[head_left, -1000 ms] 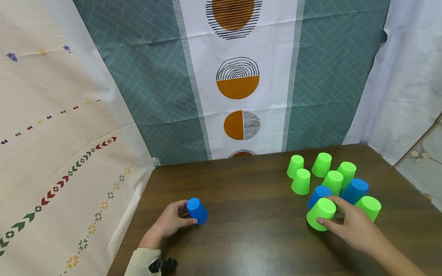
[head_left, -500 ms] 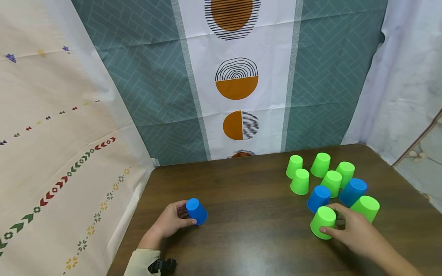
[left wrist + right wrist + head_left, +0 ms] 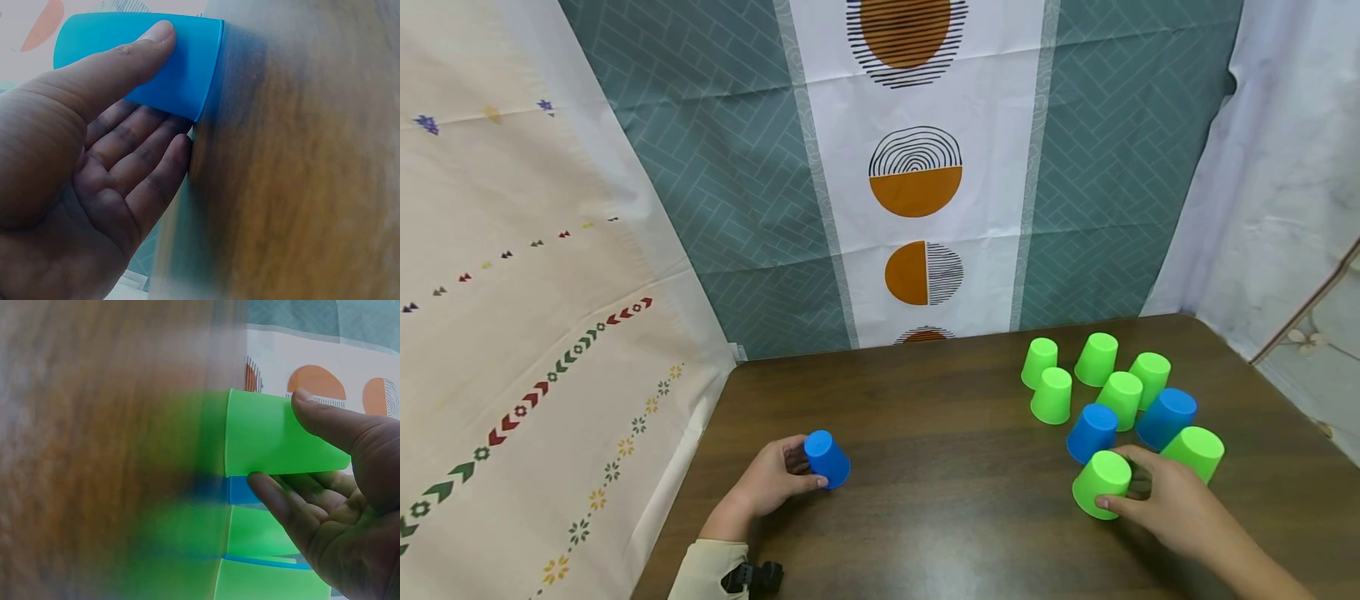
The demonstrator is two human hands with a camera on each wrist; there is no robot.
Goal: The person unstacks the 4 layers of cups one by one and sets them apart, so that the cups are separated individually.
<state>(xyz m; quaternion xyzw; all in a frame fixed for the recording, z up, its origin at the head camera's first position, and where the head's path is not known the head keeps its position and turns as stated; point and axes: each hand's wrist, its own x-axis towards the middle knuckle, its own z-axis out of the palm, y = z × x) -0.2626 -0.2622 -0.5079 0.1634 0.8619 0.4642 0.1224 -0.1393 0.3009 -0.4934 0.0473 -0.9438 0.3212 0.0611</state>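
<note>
A blue cup (image 3: 827, 461) stands upside down on the table at centre left, and my left hand (image 3: 767, 479) grips its side. In the left wrist view the thumb (image 3: 134, 56) lies along the blue wall, with the other fingers behind. At the right, my right hand (image 3: 1172, 500) holds a green cup (image 3: 1101, 485), also mouth down, between thumb and fingers. The right wrist view has this green cup's rim (image 3: 228, 434) right at the tabletop. Just behind it stands a second blue cup (image 3: 1092, 433); a further green cup (image 3: 1197, 450) is partly hidden by the right hand.
Several upturned green cups (image 3: 1051, 396) and another blue cup (image 3: 1168, 417) cluster at the back right of the brown table (image 3: 940, 467). Patterned cloth (image 3: 917, 208) hangs behind the table's far edge. Dark wrist gear (image 3: 752, 577) sits at the left sleeve.
My right hand has brought the green cup slightly nearer to me and a little right, uncovering the blue cup behind it. The left hand and its blue cup have stayed put.
</note>
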